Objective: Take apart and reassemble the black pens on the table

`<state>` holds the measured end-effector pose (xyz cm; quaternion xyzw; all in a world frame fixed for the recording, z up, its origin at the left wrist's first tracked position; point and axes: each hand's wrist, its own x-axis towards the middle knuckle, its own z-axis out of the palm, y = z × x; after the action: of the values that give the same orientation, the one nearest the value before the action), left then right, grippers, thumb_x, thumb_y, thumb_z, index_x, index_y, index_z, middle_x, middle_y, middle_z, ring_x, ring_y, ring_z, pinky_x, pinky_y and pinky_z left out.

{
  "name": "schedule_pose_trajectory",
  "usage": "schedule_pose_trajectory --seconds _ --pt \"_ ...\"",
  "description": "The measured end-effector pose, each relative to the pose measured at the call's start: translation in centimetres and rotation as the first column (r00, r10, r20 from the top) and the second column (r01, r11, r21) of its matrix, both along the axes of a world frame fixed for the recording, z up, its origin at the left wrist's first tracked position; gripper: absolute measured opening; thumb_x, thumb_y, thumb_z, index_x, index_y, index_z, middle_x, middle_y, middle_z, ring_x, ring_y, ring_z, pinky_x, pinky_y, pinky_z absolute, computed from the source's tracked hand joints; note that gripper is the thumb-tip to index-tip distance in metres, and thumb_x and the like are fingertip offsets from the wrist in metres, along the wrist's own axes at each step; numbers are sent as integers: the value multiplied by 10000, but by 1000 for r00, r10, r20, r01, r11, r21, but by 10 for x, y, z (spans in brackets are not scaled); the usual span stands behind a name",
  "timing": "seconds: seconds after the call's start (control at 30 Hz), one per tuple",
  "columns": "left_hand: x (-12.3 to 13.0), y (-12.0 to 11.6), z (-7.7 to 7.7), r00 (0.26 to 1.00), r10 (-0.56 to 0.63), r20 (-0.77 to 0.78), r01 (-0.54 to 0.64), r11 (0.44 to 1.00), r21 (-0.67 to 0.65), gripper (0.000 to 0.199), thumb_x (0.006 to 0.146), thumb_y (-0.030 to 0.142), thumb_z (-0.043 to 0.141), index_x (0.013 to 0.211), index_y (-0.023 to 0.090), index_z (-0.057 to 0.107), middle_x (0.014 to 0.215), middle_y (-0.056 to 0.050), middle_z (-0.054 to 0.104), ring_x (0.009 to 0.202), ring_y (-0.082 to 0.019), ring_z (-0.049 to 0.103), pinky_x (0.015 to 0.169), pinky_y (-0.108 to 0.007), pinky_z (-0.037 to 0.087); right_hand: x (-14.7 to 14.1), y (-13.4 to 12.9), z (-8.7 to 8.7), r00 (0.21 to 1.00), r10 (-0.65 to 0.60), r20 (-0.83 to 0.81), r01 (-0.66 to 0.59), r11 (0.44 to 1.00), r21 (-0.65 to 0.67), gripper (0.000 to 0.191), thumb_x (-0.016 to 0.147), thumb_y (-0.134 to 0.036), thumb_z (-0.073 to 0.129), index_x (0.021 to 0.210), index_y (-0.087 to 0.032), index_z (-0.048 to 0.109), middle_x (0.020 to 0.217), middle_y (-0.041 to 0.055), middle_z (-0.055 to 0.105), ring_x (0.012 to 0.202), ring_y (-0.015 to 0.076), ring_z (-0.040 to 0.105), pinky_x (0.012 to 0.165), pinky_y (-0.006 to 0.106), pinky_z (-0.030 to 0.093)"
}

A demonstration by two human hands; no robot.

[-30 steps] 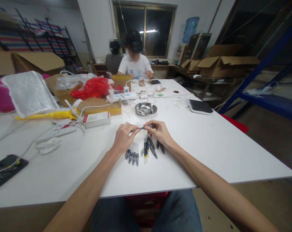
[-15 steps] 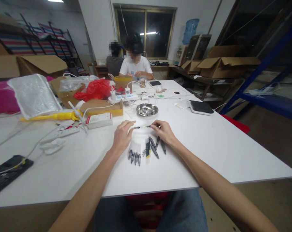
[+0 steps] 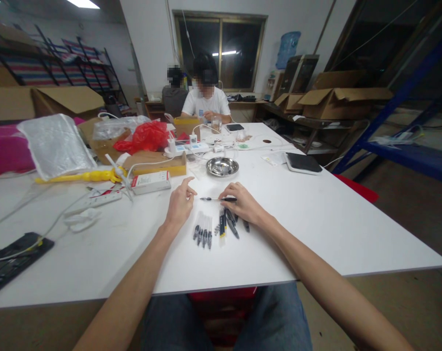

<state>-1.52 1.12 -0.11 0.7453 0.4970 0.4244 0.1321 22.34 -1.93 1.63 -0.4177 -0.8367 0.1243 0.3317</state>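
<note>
My right hand [image 3: 239, 199] is closed round the dark rear part of a pen [image 3: 213, 199], which lies level just above the table with its clear-and-black front end pointing left. My left hand [image 3: 181, 201] is a little left of that end, apart from it, with fingers loosely bent and nothing visible in them. Below the pen lie several clear pen barrels with black grips [image 3: 203, 236], a bunch of black-and-yellow refills [image 3: 222, 224], and dark grey pen parts [image 3: 232, 229] partly hidden under my right hand.
A shiny metal bowl [image 3: 222, 167] with small pieces inside stands beyond my hands. To the left are a white box [image 3: 150, 182], a power strip [image 3: 188, 148], loose cables and a red bag [image 3: 148, 136]. A black-topped device [image 3: 303, 163] lies right; a co-worker [image 3: 206, 102] sits opposite.
My left hand has come away from the pen's front end and moved slightly left. My right hand has moved a little nearer and left, and more of the pen shows.
</note>
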Motion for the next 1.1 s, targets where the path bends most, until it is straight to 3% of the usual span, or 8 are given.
schedule_pose_trajectory --seconds 0.13,0.27,0.37,0.5,0.67,0.8,1.0,1.1 --pt "-3 -2 7 998 -16 65 24 993 -116 678 793 71 630 1428 214 440 792 20 746 779 -172 715 794 -274 526 0 -5 9 985 151 89 -142 985 -97 146 873 -251 752 992 -173 724 1004 88 636 965 234 537 898 375 424" --pt "-3 -6 19 991 126 -35 -129 985 -113 737 773 223 764 1433 223 437 613 73 648 653 -174 660 688 -247 463 4 -13 18 956 212 203 -172 965 -197 440 828 -394 797 1198 -197 664 1126 97 604 1055 261 510 927 392 421" --pt "-2 -12 21 986 124 -113 -135 986 -95 579 829 318 729 1347 211 493 538 96 534 567 -159 578 610 -234 377 5 -22 23 942 180 282 -115 966 -233 742 759 -486 838 1370 -193 535 1197 120 571 1102 292 502 927 407 430" --pt "-1 -25 13 964 46 -262 -76 991 -106 251 969 439 517 1064 221 600 515 66 492 528 -163 513 571 -254 280 1 -31 26 918 102 384 10 960 -279 922 701 -512 871 1445 -174 444 1222 148 563 1125 327 525 922 432 442" --pt "2 -36 10 857 77 -509 -190 967 -172 466 1001 494 388 690 207 584 588 -31 596 580 -189 554 575 -295 210 -4 -37 26 917 98 386 39 942 -334 1035 663 -465 904 1497 -162 372 1330 178 534 1231 358 499 1005 492 438" --pt "6 -35 13 800 64 -596 -232 950 -209 480 956 545 440 639 206 562 596 -42 612 594 -203 567 573 -302 187 -8 -41 26 917 89 389 52 940 -338 1127 612 -460 931 1524 -169 337 1401 200 502 1283 399 476 1027 556 434" --pt "5 -37 16 777 -7 -630 -191 950 -246 441 935 493 444 618 204 545 594 -39 608 618 -211 582 580 -308 184 -13 -42 25 930 54 364 46 964 -262 988 656 -405 918 1474 -189 407 1407 185 519 1305 383 485 1037 544 443" --pt "4 -37 17 763 -47 -644 -157 954 -255 410 932 455 443 626 204 548 609 -40 624 636 -212 594 582 -308 181 -12 -42 21 930 70 360 38 958 -284 1044 624 -414 933 1487 -190 389 1421 190 516 1322 396 479 1053 560 428"
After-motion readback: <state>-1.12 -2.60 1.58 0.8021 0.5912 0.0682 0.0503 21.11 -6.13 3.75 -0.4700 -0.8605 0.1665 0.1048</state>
